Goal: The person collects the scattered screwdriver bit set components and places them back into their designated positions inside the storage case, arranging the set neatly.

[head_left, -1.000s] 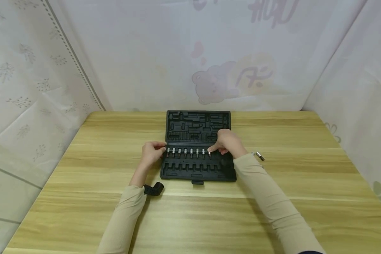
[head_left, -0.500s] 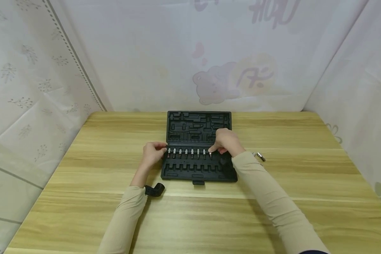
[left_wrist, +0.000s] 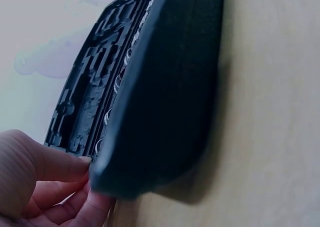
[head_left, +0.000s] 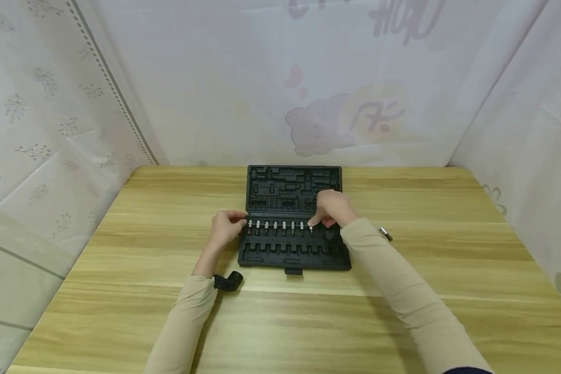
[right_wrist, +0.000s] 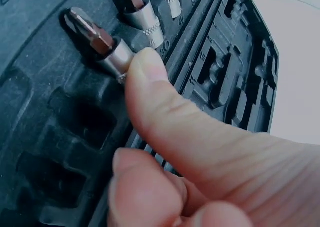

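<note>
While the left hand (head_left: 224, 227) seemingly pinches the case (left_wrist: 155, 112), the right hand (head_left: 334, 206) grips nothing. Thumb-press the bit (right_wrist: 102, 43) evenly.

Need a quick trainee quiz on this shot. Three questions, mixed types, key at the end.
1. Count: how many bits sit in the row in the open black case?

2. True or false: every bit in view is inside the case.

3. Multiple choice: which digit of the right grip is on the rightmost bit of that row?
A) little finger
B) thumb
C) ring finger

Key:
1. Eight.
2. False: a loose bit lies on the table, to the right of the case.
3. B: the right wrist view shows the thumb on its silver end.
</note>
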Tool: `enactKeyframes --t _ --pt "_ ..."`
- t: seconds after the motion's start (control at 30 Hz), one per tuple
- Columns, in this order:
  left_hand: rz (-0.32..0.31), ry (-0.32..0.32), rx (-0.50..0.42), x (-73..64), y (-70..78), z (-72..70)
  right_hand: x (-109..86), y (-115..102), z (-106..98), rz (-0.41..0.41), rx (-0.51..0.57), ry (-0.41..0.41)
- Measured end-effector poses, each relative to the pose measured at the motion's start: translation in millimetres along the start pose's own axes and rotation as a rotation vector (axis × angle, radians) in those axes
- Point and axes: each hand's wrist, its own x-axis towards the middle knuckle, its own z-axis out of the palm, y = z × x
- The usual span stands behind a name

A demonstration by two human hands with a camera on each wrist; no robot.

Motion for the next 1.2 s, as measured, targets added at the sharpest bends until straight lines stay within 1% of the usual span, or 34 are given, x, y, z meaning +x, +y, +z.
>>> enactKeyframes --t 0.13,0.27,0.4,0.43,0.6,0.93,1.2 --pt "0.01 -0.002 0.005 0.0 0.2 -0.2 1.1 0 1 -0.002 0.006 0.005" --pt "0.007 -0.003 0.002 0.2 1.3 -0.3 8.8 0 1 0.01 -0.022 -0.018" --pt "0.009 -0.003 -0.002 1.0 -0.1 -0.1 10.6 -2 0 0.007 -0.05 -0.024" --pt "0.012 -0.004 -0.002 1.2 -0.4 -0.1 8.0 -2 -1 0.004 -0.051 -0.017" --pt "0.017 -0.003 0.006 1.0 -0.6 -0.3 8.7 -2 0 -0.02 -0.054 0.014" --pt "0.009 -0.002 -0.007 -0.1 0.7 -0.3 7.1 -1 -3 -0.002 -0.084 -0.041" --pt "-0.004 0.002 -0.008 0.8 -0.8 0.2 5.5 -5 -4 -0.013 -0.093 -0.025"
